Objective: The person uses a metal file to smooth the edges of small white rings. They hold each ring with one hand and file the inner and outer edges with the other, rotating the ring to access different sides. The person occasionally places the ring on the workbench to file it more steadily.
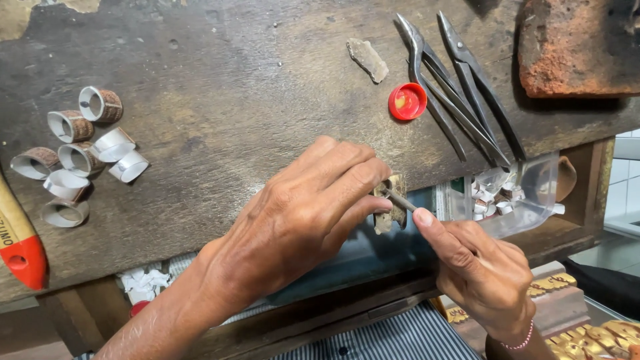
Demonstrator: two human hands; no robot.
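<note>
My left hand (pixel 300 213) lies over the front edge of the bench (pixel 220 120), its fingers (pixel 360 177) pinching a small worn ring (pixel 392 203) of brownish strip material and holding it upright at the bench edge. My right hand (pixel 483 270) comes in from five o'clock, its thumb and forefinger pressed together on a thin metal tool (pixel 399 199) whose tip sits against the ring; the other fingers are curled into the palm. At nine o'clock from my hands, well apart, a cluster of finished rings (pixel 77 157) lies on the dark wood, white inside and brown outside. Further toward eight o'clock, at the picture's edge, is a tool handle (pixel 19 247) with a red end. At one o'clock lie two pairs of long-nosed pliers (pixel 460 87), side by side, with a red bottle cap (pixel 407 101) just beside them and a small flat stone chip (pixel 367 59) near that. A rough reddish brick (pixel 577 43) sits at two o'clock. Just right of the ring, at three o'clock, a clear plastic tub (pixel 527 197) holds small white scraps.
</note>
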